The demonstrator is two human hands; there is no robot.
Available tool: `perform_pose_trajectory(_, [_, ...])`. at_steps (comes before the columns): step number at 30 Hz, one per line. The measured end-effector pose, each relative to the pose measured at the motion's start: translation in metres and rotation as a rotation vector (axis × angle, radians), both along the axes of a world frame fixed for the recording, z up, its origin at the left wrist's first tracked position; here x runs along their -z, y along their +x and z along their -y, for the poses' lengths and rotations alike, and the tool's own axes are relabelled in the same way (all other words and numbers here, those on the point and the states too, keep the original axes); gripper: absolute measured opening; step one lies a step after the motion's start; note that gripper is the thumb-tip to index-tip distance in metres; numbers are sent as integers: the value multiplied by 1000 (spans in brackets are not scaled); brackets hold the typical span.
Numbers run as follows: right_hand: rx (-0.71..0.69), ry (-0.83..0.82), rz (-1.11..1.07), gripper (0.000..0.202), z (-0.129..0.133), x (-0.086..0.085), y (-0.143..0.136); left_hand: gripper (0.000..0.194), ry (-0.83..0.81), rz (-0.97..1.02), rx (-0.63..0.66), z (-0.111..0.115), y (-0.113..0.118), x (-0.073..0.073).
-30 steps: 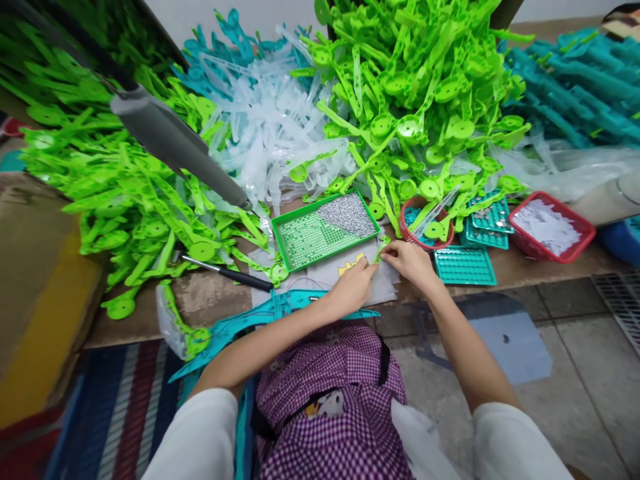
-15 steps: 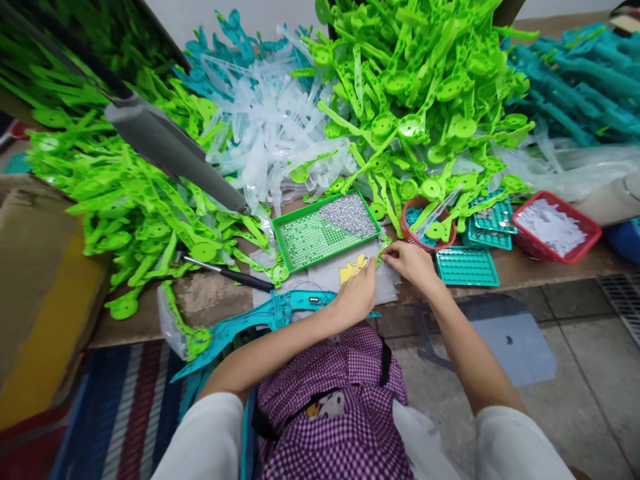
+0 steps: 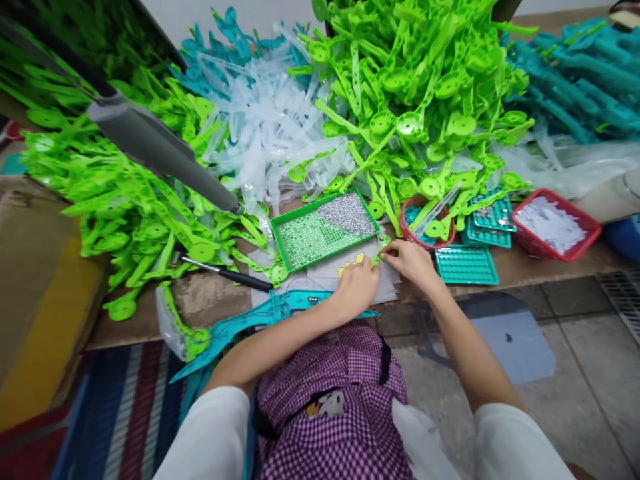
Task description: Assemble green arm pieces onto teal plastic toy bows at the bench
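A small green plastic part (image 3: pixel 384 244) lies between my hands over the grey cloth with the yellow print. My left hand (image 3: pixel 359 287) is closed round its lower end, palm down, hiding much of it. Close on the right, the thumb and fingers of my right hand (image 3: pixel 407 261) are pinched together beside the part; what they hold is too small to make out. Behind them sits a green tray (image 3: pixel 300 241) with small metal pieces (image 3: pixel 350 213). A long teal part (image 3: pixel 280 308) with thin wires lies at the table edge under my left forearm.
Big heaps of green parts (image 3: pixel 400 80), clear parts (image 3: pixel 280 120) and teal parts (image 3: pixel 575 80) fill the back. To the right are a red basket (image 3: pixel 427 245), teal trays (image 3: pixel 467 265) and a red bin (image 3: pixel 575 252) of white strips. A black-handled tool (image 3: pixel 245 279) lies left.
My left hand has turned more palm down, and its fingers now cover more of the yellow print. The right hand has barely moved and keeps its pinch.
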State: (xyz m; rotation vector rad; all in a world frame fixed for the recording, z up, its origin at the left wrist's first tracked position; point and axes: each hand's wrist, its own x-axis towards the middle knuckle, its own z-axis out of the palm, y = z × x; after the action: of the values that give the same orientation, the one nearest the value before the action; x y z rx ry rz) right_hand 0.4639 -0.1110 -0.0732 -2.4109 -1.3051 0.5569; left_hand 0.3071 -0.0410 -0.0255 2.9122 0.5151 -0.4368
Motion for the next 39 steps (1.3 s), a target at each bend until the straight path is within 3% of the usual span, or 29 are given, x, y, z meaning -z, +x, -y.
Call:
perform_pose_trajectory(4, [2,1,-1,15,0,1,0,36,39,18,81,-14,-4,-2])
perform_pose_trajectory(13, [-60,35,33,19,6,0,-3,38,95,72,319,-36,-20,15])
perform_pose_trajectory(18, [-61,80,39,17,8,3,-4,46,43,85,335,-47,-29,21])
perform_pose_trajectory(24, [-67,16,-50,14,-4,2,5,46,-27,146,365,-41,-34,30])
perform_pose_trajectory(31, [-157,110,-340,17,-5,11,16,40,-336,297,180,-48,-29,45])
perform_pose_trajectory(35, [-208,327,-292,20,10,16,10,36,-451,402,74,-48,-32,46])
perform_pose_trajectory(39, [-158,431,-223,21,16,22,3,32,-584,555,-69,-46,-25,36])
